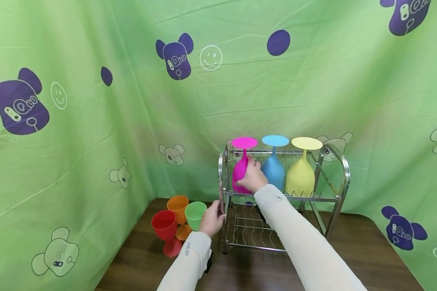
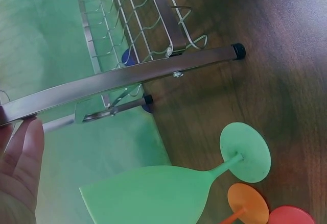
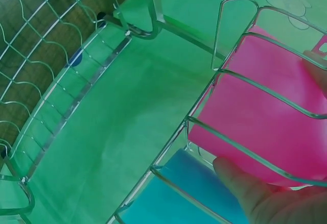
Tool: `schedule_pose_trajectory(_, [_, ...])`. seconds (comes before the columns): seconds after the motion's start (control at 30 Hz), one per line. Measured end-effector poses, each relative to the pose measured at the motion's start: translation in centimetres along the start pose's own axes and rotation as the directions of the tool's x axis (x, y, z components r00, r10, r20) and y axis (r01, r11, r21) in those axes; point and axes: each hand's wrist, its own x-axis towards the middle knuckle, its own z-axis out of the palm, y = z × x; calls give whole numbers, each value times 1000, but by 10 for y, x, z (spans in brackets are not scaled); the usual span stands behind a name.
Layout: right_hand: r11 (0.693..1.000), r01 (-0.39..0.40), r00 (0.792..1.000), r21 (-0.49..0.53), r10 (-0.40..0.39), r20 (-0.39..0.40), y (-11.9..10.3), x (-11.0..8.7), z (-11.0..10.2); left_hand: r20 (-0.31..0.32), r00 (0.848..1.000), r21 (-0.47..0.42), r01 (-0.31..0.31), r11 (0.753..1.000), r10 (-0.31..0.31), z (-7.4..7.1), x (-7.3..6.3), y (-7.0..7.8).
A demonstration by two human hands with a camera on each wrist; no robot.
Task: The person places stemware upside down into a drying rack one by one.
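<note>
On the top tier of a metal dish rack (image 2: pixel 127 76), a pink goblet (image 1: pixel 239 173) stands upside down, its foot uppermost. My right hand (image 1: pixel 254 177) grips its bowl, thumb on the near side. In the right wrist view, rack wires cross in front of the pink bowl. Beside it, also inverted, are a blue goblet (image 1: pixel 273 171) and a yellow goblet (image 1: pixel 300 176). My left hand (image 1: pixel 212 220) pinches the rack's left upright. Close to that hand, a green goblet (image 2: pixel 153 193) stands upright on the table.
Left of the rack, a red goblet (image 1: pixel 164 226) and an orange goblet (image 1: pixel 177 206) stand upright near the green one. The rack's lower wire tier (image 1: pixel 255 244) holds no goblets. A patterned green cloth (image 1: pixel 240 93) hangs behind and beside the wooden table (image 1: pixel 364 250).
</note>
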Motion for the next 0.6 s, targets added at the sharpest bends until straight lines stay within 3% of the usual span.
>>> schedule_pose_trajectory(0.37, [999, 39, 999, 20, -40, 16, -7, -10, -10, -17, 999, -54, 31, 998, -31, -5, -5, -8])
schedule_pose_trajectory(0.5, [997, 41, 997, 59, -37, -69, -5, -27, -16, -30, 998, -117, 45, 992, -49, -3, -10, -8])
schedule_pose_trajectory(0.6, [988, 117, 981, 102, -99, -169, -2, -44, -22, -75, 995, -163, 59, 985, -72, -5, -15, -11])
